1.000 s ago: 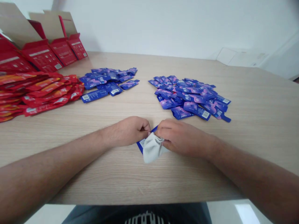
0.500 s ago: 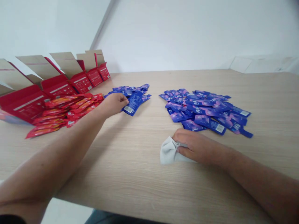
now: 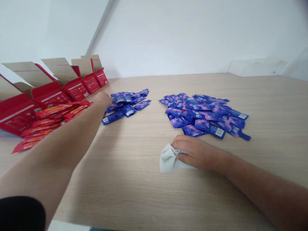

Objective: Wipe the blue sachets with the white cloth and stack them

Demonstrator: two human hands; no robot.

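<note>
My right hand (image 3: 192, 151) is closed round a bunched white cloth (image 3: 167, 158) low over the table. Beyond it lies a large pile of blue and purple sachets (image 3: 204, 112). My left hand (image 3: 103, 100) reaches out on the left, between a smaller heap of blue sachets (image 3: 127, 99) and the red boxes. Its fingers are turned away from me, so I cannot see whether they hold anything. Red and orange sachets (image 3: 55, 117) lie in stacked rows beside my left forearm, partly covered by it.
Several red cardboard boxes (image 3: 77, 89) stand in a slanting row at the left with their flaps up. The pale wooden table (image 3: 137, 186) meets a white wall (image 3: 180, 38) at the back. A whitish flat shape (image 3: 257, 66) shows against the wall at the right.
My left hand has moved left and away from the blue sachet it was pinching, which now lies on the small heap. My right hand still grips the cloth. The view has shifted slightly.
</note>
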